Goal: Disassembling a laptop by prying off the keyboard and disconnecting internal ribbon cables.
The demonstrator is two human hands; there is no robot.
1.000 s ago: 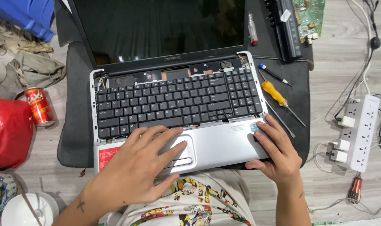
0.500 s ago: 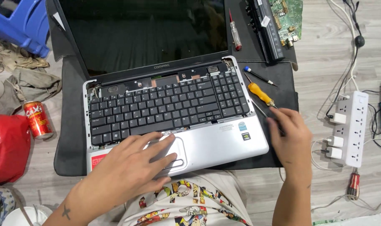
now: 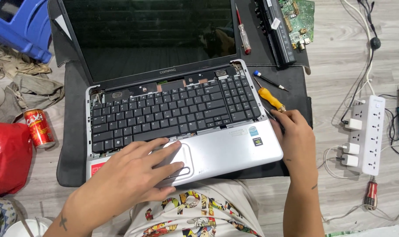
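Note:
An open silver laptop (image 3: 234, 151) with a black keyboard (image 3: 173, 112) and a dark screen lies on a black mat (image 3: 72, 145). The strip above the keys is uncovered. My left hand (image 3: 138, 175) lies flat on the palm rest and touchpad, fingers spread, holding nothing. My right hand (image 3: 293, 129) rests beside the laptop's right edge. Its fingers curl over the shaft end of a yellow-handled screwdriver (image 3: 269, 98) and a thin dark tool (image 3: 269, 116). Whether it grips either one is hidden.
A blue-tipped pen tool (image 3: 269, 80), a red-handled screwdriver (image 3: 243, 33), a black battery bar (image 3: 276, 30) and a green circuit board (image 3: 302, 19) lie behind. A white power strip (image 3: 368, 131) with chargers sits right. A red can (image 3: 39, 128), a red bag (image 3: 6, 158) and a blue stool (image 3: 19, 26) are left.
My right hand has left the laptop's front right corner and moved right and back to the tools beside it. My left hand stays on the palm rest. The view has shifted slightly.

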